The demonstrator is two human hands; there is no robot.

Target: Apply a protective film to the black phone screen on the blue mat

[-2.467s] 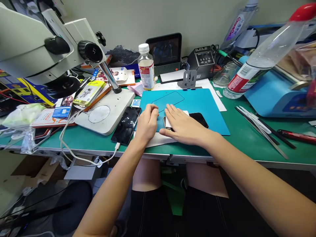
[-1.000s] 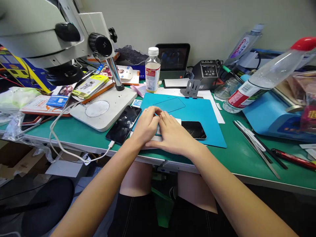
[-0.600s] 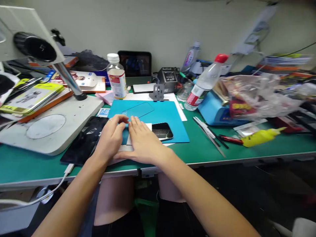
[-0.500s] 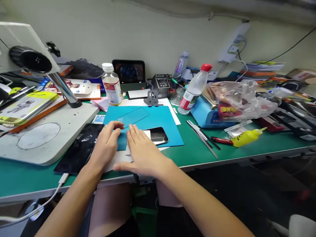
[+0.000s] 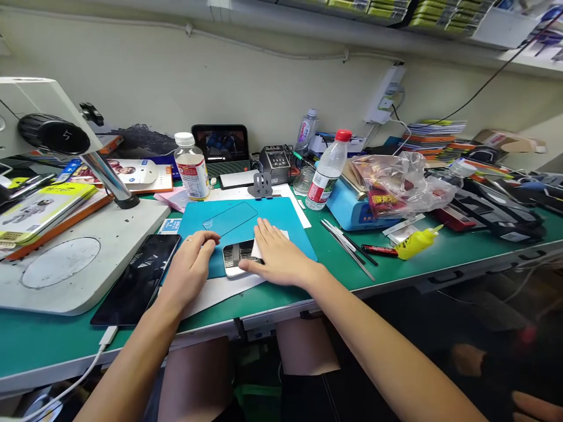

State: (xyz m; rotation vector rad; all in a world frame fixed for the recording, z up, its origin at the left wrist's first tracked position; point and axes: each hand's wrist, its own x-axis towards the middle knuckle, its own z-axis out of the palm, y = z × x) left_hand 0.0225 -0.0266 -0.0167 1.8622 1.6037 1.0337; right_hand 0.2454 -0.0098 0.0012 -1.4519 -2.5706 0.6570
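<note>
On the blue mat (image 5: 277,208) lies a smartphone (image 5: 233,258) with a dark, reflective face and light edge. My right hand (image 5: 279,255) is stretched flat over its right part, fingers extended and thumb out to the left. Under that palm shows a bit of white sheet (image 5: 256,251), cloth or paper, between hand and phone. My left hand (image 5: 193,258) rests at the phone's left, a small gap from it, fingers curled and thumb near the index finger. Whatever it may hold is hidden. Beyond the hands, a thin dark-edged clear panel (image 5: 233,218) lies on the mat.
A black tablet (image 5: 138,278) with a white cable lies left, beside a white stand base (image 5: 145,220). Two bottles, one white-capped (image 5: 192,176) and one red-capped (image 5: 325,176), stand behind. Thin tools (image 5: 347,246), a red marker (image 5: 379,251) and a yellow squeeze bottle (image 5: 416,243) lie right.
My right hand has slid to the right across the phone, uncovering its left end. The left hand stays in much the same place. The camera view has tilted up and turned slightly right.
</note>
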